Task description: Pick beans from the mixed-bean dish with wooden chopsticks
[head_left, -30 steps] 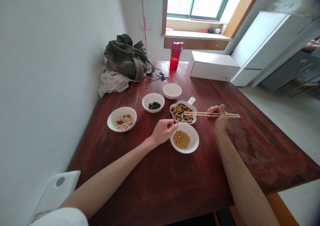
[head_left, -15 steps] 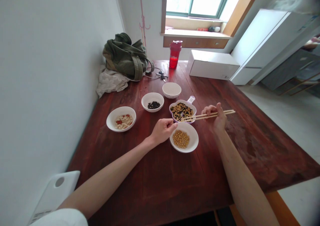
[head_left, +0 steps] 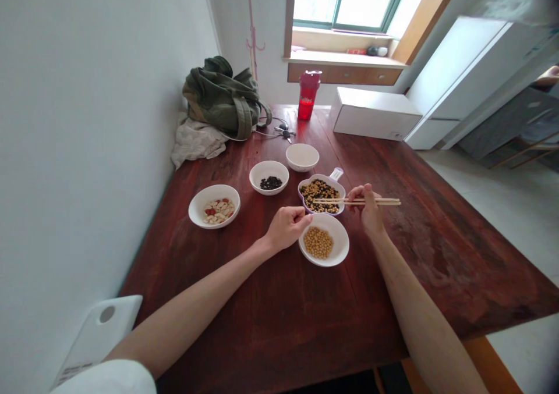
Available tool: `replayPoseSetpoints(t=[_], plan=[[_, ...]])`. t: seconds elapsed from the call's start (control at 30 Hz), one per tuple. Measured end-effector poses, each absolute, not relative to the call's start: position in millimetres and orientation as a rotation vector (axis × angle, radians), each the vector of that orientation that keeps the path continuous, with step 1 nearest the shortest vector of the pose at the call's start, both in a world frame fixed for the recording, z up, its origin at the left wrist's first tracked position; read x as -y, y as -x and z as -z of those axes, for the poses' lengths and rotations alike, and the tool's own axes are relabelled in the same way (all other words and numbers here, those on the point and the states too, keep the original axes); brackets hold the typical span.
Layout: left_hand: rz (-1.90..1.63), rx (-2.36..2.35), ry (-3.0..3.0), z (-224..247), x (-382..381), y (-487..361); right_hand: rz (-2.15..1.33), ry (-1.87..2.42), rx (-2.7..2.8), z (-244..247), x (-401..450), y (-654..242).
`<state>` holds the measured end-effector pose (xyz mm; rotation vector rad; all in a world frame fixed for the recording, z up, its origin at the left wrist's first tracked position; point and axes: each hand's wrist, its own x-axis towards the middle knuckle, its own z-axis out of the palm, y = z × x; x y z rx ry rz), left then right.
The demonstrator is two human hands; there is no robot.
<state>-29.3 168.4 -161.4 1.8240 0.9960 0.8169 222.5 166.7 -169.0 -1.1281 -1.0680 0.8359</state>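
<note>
My right hand holds a pair of wooden chopsticks, their tips over the mixed dark and yellow beans in a purple-rimmed dish. My left hand is closed, with its thumb at the left rim of a white bowl of yellow beans. That bowl sits just in front of the dish. Farther left stand a white bowl with black beans and another white bowl with pale and reddish pieces. An empty white bowl is behind the dish.
On the wooden table are a green bag on a pale cloth, keys, a red bottle and a long white box. A white wall is at the left, with a white chair back.
My right hand has moved left, carrying the chopsticks, which lie more level over the beans. My left hand has stayed at the bowl. The view has shifted slightly.
</note>
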Motion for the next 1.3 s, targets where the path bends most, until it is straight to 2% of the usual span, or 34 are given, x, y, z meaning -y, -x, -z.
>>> replayPoseSetpoints(t=[1.3], plan=[[-0.819, -1.0, -1.825, 161.7, -168.4, 29.7, -0.808, 1.105, 1.015, 169.8, -168.5, -224.6]])
